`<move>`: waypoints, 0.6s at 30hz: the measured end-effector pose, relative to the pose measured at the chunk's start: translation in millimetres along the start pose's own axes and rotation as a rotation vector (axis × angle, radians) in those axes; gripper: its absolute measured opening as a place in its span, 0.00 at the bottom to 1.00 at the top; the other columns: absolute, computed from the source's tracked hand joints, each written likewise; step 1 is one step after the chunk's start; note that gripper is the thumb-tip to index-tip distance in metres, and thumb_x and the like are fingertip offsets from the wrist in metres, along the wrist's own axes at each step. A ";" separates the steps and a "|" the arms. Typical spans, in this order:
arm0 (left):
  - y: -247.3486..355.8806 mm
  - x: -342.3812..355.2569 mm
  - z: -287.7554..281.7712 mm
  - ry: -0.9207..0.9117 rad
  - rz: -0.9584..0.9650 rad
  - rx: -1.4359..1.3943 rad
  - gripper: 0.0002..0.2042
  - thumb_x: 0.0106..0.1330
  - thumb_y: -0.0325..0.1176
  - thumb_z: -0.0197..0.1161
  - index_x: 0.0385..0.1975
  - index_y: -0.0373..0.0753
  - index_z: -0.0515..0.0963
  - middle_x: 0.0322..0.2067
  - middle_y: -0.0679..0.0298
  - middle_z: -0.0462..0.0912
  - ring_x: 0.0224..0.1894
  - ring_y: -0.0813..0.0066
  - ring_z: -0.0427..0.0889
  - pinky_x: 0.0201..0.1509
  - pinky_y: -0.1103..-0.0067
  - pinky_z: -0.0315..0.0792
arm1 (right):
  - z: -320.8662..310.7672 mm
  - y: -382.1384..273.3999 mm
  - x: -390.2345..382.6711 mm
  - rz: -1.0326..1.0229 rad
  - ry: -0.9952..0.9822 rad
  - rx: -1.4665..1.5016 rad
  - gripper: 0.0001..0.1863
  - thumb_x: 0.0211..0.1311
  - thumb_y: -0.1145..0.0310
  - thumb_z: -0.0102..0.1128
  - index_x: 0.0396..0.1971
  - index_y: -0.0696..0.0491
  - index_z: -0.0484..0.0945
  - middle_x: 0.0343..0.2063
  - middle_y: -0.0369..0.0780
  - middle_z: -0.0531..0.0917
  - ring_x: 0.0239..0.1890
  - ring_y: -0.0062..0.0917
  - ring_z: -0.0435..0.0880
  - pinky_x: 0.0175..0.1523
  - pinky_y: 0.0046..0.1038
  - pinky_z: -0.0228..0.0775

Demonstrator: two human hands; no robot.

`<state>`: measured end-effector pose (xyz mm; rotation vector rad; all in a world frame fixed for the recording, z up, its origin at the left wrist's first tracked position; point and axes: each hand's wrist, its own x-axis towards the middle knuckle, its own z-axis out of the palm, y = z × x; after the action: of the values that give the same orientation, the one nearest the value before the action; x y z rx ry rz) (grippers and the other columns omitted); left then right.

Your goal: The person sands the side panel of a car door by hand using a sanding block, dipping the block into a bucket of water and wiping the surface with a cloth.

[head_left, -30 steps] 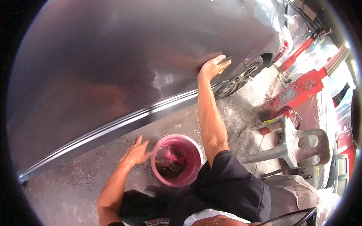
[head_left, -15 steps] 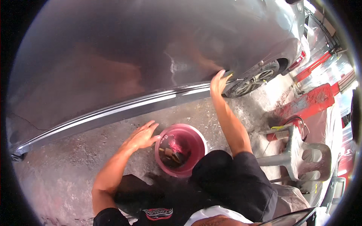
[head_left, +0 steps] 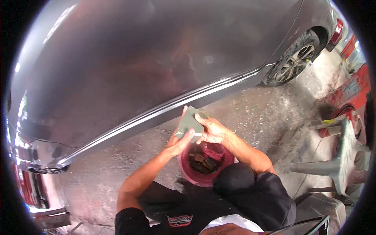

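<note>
Moved since the earlier frame: our right hand (head_left: 212, 129), off the side of the car (head_left: 137, 58), and our left hand (head_left: 182, 141), up from beside the bucket (head_left: 201, 181); we now find the two together, and the view takes in more of the car's length. Left to right, we list: one wheel (head_left: 49, 170), dark, low at the car's left end, mostly hidden; the floor (head_left: 98, 184), grey, rough, blotched; the car's side, dark grey, glossy, with a bright strip (head_left: 133, 124) along its lower edge; our left hand, closed on a pad, thumb on its face, fingers behind; the pad (head_left: 190, 120), grey-green, flat, square-cornered, tilted, held between both hands just above the bucket's far rim; our right hand, gripping the same pad from the other side, thumb likewise on its face; the bucket, pink, round, upright on the floor, holding brown and dark blocks (head_left: 200, 158) and something pink, too unclear for us to name; one spoked wheel (head_left: 293, 62), tyre dusty; one tail light (head_left: 337, 31), red; one seat (head_left: 338, 156), grey plastic; one post (head_left: 346, 92), red, scuffed, near the right edge.
</note>
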<state>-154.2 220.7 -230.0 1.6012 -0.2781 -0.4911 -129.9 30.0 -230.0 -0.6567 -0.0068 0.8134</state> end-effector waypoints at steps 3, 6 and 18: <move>-5.4 6.4 11.4 0.276 0.089 -0.108 0.39 0.73 0.45 0.54 0.75 0.40 0.38 0.72 0.58 0.52 0.72 0.67 0.54 0.72 0.71 0.52 | -21.4 -9.5 8.8 0.010 0.114 -0.415 0.34 0.70 0.42 0.49 0.61 0.58 0.68 0.52 0.48 0.78 0.47 0.41 0.84 0.45 0.42 0.82; 7.7 -2.5 22.0 0.623 -0.080 -0.480 0.39 0.68 0.40 0.60 0.74 0.39 0.46 0.71 0.60 0.56 0.69 0.67 0.61 0.68 0.72 0.60 | -58.3 -15.5 -0.1 -0.155 0.435 -1.178 0.38 0.67 0.39 0.49 0.60 0.60 0.69 0.55 0.52 0.77 0.51 0.48 0.81 0.55 0.44 0.74; 123.8 139.1 27.2 0.216 -0.039 1.538 0.42 0.67 0.54 0.56 0.72 0.33 0.48 0.74 0.45 0.43 0.76 0.49 0.39 0.75 0.53 0.37 | -88.2 58.9 39.4 -0.134 0.184 -1.969 0.29 0.72 0.47 0.41 0.54 0.58 0.73 0.38 0.51 0.85 0.38 0.44 0.87 0.48 0.45 0.77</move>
<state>-31.2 120.6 -128.6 3.1236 -0.5110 -0.0379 -119.9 38.5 -342.4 -2.5276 -0.7541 0.3747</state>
